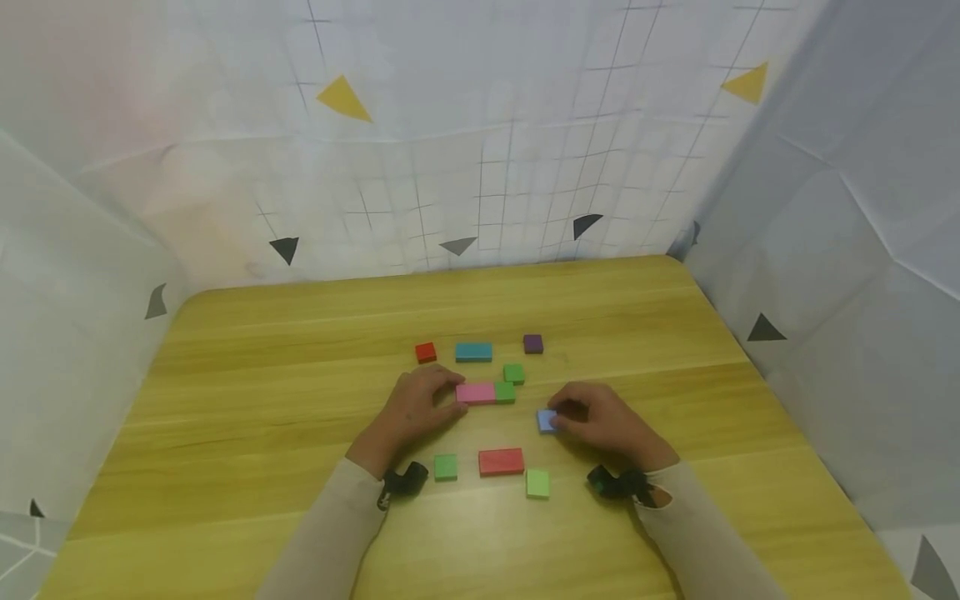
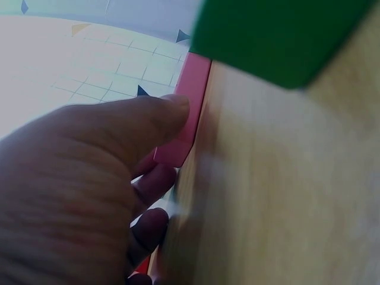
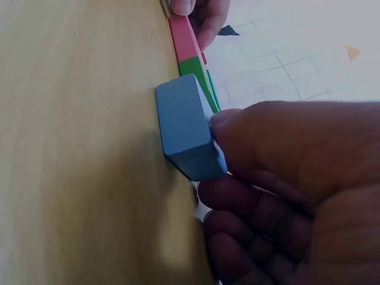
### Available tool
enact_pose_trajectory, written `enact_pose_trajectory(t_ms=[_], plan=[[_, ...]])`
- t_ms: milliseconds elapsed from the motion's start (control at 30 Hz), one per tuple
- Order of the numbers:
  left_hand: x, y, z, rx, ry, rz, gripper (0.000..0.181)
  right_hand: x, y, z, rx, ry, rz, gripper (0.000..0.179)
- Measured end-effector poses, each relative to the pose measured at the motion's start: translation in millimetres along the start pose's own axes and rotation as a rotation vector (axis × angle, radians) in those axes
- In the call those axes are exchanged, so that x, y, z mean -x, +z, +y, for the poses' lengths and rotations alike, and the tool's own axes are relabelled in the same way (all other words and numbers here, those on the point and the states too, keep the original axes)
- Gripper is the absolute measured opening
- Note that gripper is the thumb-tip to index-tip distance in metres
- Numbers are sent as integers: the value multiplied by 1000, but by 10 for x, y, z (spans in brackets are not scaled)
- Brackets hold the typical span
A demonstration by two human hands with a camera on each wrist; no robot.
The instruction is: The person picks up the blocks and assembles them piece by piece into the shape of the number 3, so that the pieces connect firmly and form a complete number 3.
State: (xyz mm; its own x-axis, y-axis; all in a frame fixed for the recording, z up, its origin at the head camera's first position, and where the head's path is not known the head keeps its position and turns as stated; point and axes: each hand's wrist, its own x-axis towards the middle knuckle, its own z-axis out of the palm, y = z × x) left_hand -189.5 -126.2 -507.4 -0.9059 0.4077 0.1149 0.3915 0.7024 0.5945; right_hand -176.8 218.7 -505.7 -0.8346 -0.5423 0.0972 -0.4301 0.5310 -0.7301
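Wood-grained tabletop (image 1: 225, 467), oblong pink block (image 1: 476, 394)

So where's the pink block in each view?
Head: pink block below centre, its left end pinched by the left grip.
Left wrist: upper middle, partly covered by that grip.
Right wrist: top centre, beyond the blue block.
Shared landmark: the left grip, seen in all three views at one end of the pink block.
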Motion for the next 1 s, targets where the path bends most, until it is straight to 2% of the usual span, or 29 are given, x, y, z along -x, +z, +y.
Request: enact_pose_trajectory(t_ms=[367,667,867,1000], plan=[[1,-2,10,-4,0,-2,42,-11,29,-44,58,-56,20,7],[14,-19,23,-9,-2,-8,43,-7,82,-94,116,-34,42,9],[7,-10,12,-5,1,-1,42,13,38,-89,69,-78,42,11],[3,-13,6,-3,11,2,41,-3,51,-52,19,-111,4,20]])
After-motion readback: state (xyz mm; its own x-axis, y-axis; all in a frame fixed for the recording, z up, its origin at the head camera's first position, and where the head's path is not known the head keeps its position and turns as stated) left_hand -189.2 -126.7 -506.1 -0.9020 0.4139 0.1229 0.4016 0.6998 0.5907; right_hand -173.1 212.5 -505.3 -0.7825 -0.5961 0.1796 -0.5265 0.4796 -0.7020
